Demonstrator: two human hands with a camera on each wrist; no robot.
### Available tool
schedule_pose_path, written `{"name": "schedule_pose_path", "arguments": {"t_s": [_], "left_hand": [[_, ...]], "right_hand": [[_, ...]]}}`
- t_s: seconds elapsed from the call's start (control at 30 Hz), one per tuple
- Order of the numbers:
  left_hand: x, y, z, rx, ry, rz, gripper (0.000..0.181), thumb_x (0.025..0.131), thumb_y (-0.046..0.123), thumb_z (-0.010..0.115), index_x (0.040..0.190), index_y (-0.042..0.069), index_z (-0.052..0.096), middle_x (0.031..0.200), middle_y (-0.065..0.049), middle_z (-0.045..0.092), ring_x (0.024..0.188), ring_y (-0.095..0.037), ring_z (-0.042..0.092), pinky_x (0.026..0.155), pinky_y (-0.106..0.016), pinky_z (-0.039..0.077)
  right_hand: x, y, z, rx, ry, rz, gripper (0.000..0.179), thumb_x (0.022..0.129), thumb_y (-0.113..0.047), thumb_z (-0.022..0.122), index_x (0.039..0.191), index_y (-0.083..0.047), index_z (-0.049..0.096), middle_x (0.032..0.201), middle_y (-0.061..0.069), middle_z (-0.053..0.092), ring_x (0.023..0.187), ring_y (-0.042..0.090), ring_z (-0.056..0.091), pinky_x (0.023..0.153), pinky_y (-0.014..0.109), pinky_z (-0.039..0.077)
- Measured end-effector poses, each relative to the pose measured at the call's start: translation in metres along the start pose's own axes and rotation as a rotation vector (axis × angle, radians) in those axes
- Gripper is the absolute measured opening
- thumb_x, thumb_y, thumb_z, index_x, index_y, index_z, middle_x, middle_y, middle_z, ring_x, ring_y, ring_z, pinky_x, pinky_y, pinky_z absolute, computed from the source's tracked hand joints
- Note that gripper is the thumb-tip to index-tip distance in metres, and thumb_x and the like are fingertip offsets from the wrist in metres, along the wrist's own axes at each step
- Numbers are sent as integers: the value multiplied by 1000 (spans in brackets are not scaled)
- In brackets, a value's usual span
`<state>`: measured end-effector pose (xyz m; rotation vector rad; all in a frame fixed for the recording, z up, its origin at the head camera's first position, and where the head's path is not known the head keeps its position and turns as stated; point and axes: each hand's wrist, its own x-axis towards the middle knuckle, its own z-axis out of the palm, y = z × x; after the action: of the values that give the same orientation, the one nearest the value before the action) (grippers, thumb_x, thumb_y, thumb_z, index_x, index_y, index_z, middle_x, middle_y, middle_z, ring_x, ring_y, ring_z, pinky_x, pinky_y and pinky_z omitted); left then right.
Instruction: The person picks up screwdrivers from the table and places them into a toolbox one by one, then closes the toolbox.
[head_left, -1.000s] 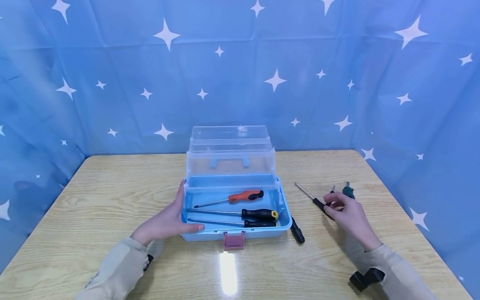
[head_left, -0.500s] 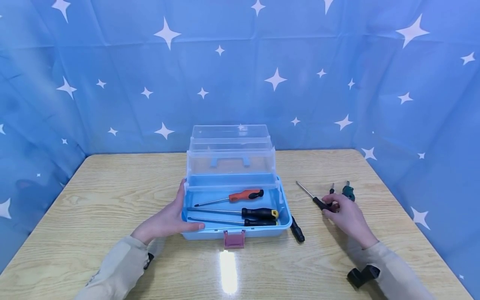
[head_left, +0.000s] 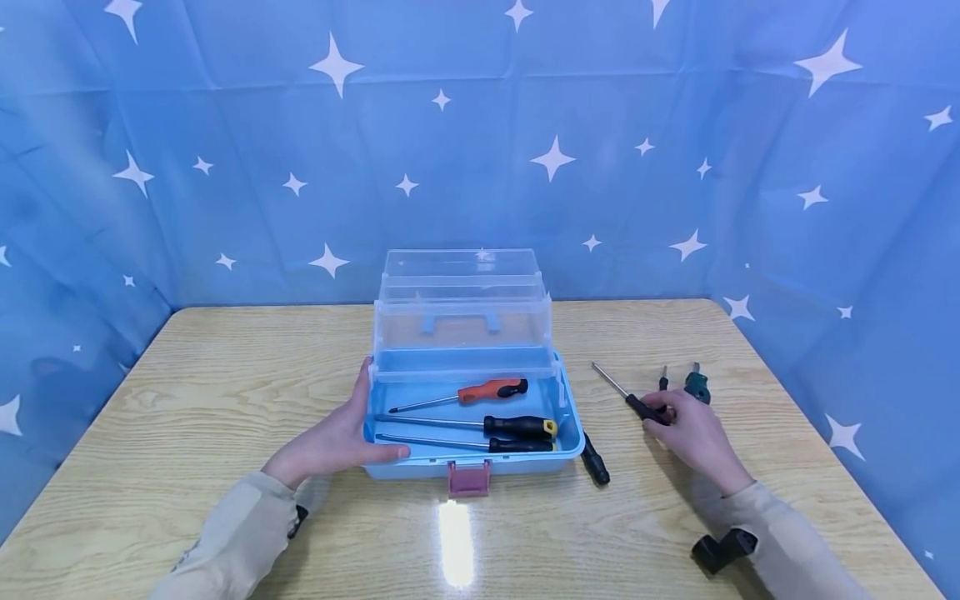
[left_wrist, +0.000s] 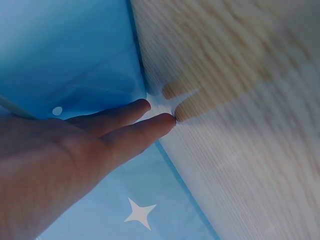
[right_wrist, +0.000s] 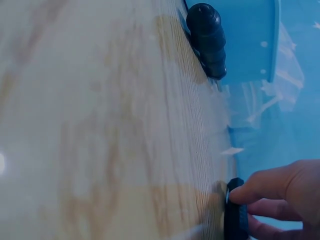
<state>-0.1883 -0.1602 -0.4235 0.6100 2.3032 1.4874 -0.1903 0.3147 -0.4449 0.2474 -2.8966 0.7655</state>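
A light blue toolbox (head_left: 375,472) stands mid-table in the head view, its clear lid (head_left: 461,321) raised. My left hand (head_left: 337,437) grips its front left corner, thumb over the rim and fingers (left_wrist: 135,135) along the outer wall. Inside lie an orange-handled screwdriver (head_left: 487,391), a black-and-yellow one (head_left: 517,427) and a slim black-handled one (head_left: 517,447). On the right, my right hand (head_left: 693,433) pinches the black handle of a screwdriver (head_left: 637,406), whose shaft points away to the left. The lower handle end is hidden by the fingers.
A black-handled screwdriver (head_left: 596,461) lies against the box's right side. Past my right hand are a small dark screwdriver (head_left: 663,379) and a green-handled tool (head_left: 697,385). A purple latch (head_left: 468,481) hangs at the box front. A blue star-patterned curtain (head_left: 480,167) backs the table.
My right hand has shifted slightly left, and its fingers have closed on the screwdriver handle. The left hand and the toolbox have stayed in place.
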Motion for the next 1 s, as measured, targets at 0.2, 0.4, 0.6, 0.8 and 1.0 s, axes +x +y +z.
{"name": "schedule_pose_path", "arguments": {"t_s": [0.2,0.4,0.6,0.8,1.0], "left_hand": [[2,0,-1,-10,0,12,124,80,29,79,150,25,-23,156,-21,7,138,-49,19,102,-64,29],[1,1,-1,3,-7,5,125,80,29,79,150,22,-24,156,-23,7,137,-50,19,103,-64,28],[2,0,-1,1,-13,19,124,81,28,79,150,22,-24,156,-23,6,138,-49,17,104,-64,27],[1,1,-1,6,-10,8,125,81,28,79,150,21,-25,156,-23,5,138,-49,17,103,-64,26],[1,-1,0,9,-1,4,124,81,29,79,150,21,-24,156,-22,6,139,-48,17,104,-64,26]], "right_hand": [[1,-1,0,37,6,14,24,83,-2,70,106,1,70,97,17,66,80,27,61,62,36,45],[0,-1,0,85,-6,59,24,84,-4,69,108,1,69,99,18,67,84,30,64,63,35,47],[0,-3,0,169,-26,105,25,87,-4,68,111,3,67,102,19,66,88,30,62,62,28,47],[1,-8,-1,211,-19,119,25,88,-2,68,111,4,67,101,17,67,90,29,61,66,26,47],[1,-13,-2,238,-21,132,26,88,-3,67,113,3,67,101,16,66,92,30,60,65,26,47]]}}
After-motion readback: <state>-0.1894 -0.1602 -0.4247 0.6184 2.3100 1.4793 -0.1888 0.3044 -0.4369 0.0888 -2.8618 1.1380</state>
